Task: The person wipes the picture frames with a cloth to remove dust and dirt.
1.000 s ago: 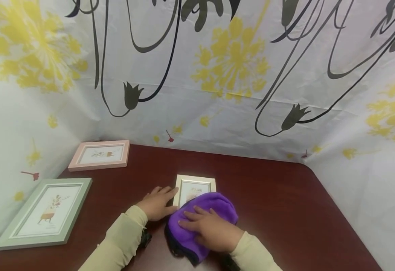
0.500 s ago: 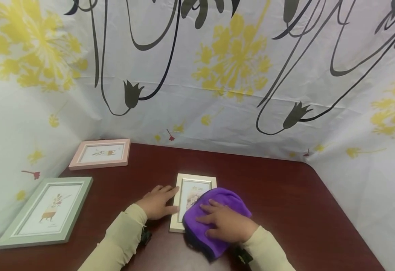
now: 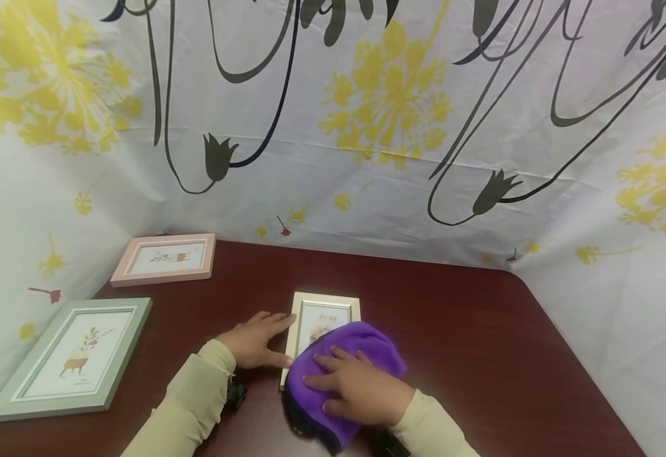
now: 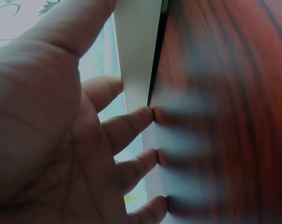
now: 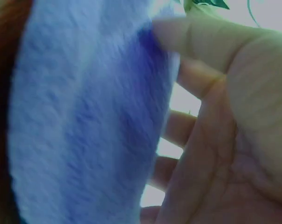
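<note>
A small cream picture frame (image 3: 325,305) lies face up on the dark red table, its lower right part covered by a purple cloth (image 3: 378,346) with a dark edge. My right hand (image 3: 361,387) rests spread on top of the cloth. The right wrist view shows the fuzzy cloth (image 5: 85,116) close up, with the thumb against it. At the frame's left side, my left hand (image 3: 256,341) steadies the edge with thumb and fingers. In the left wrist view, the left hand's fingertips (image 4: 147,158) touch the frame's pale border (image 4: 138,42).
A green picture frame (image 3: 118,362) lies at the left of the table (image 3: 458,330). Behind it, a pink frame (image 3: 209,257) lies near the back left corner. Patterned white fabric (image 3: 287,146) stands around the table's back and sides.
My right hand slid the cloth right, uncovering more of the frame, then brought it back left over the frame's lower part. My left hand stays at the frame's left edge.
</note>
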Demonstrator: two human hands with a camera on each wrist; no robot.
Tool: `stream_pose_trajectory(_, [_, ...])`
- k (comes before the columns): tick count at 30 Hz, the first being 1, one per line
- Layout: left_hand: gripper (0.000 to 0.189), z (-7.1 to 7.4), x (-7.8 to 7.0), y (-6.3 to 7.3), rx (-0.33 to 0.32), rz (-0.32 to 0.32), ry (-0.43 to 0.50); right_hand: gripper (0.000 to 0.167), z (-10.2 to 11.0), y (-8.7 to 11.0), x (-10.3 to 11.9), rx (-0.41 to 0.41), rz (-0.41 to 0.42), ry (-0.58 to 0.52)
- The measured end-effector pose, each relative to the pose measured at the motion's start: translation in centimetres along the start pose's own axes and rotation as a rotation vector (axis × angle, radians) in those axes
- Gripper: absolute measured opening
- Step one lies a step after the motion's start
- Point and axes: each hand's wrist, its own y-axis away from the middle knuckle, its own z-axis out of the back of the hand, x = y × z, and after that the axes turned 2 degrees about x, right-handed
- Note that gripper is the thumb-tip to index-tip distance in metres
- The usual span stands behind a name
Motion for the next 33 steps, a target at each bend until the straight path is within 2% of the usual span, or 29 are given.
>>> stream_pose_trajectory(4, [0.092, 0.1, 0.3, 0.0, 0.013, -0.007, -0.003, 0.046, 0.4, 0.2, -1.1, 0.005, 0.034, -0.064])
stream_pose_trajectory(7, [0.092, 0.2, 0.6, 0.0, 0.026, -0.016, 0.0, 0.043, 0.5, 0.2, -2.7, -0.032, -0.009, -0.1])
stream_pose_trajectory(11, [0.092, 0.2, 0.8, -0.1, 0.028, -0.031, -0.002, 0.041, 0.1, 0.0, -3.9, -0.117, -0.053, -0.08])
stream_pose_trajectory(14, [0.092, 0.2, 0.8, -0.1, 0.024, -0.031, -0.007, 0.041, -0.3, -0.3, -3.4, -0.124, -0.038, -0.045])
stream_pose_trajectory(17, [0.092, 0.2, 0.5, 0.0, 0.02, -0.025, -0.007, 0.041, -0.4, -0.4, -1.9, -0.092, -0.018, -0.01])
stream_pose_trajectory(21, [0.092, 0.3, 0.4, 0.1, 0.014, -0.018, -0.007, 0.041, -0.1, -0.2, -0.1, -0.052, 0.059, -0.007])
stream_pose_trajectory(24, [0.091, 0.3, 0.4, 0.1, 0.009, -0.015, -0.009, 0.042, -0.1, -0.3, 0.0, -0.037, 0.129, -0.036])
stream_pose_trajectory(26, [0.091, 0.3, 0.3, 0.1, 0.009, -0.015, -0.007, 0.043, -0.3, -0.3, -0.6, -0.048, 0.14, -0.054])
stream_pose_trajectory(29, [0.091, 0.3, 0.3, 0.1, 0.013, -0.016, -0.002, 0.045, -0.6, -0.4, -1.9, -0.082, 0.072, -0.092])
stream_pose_trajectory(33, [0.091, 0.2, 0.3, 0.2, 0.021, -0.029, 0.001, 0.047, -0.9, -0.4, -3.4, -0.146, -0.131, -0.08])
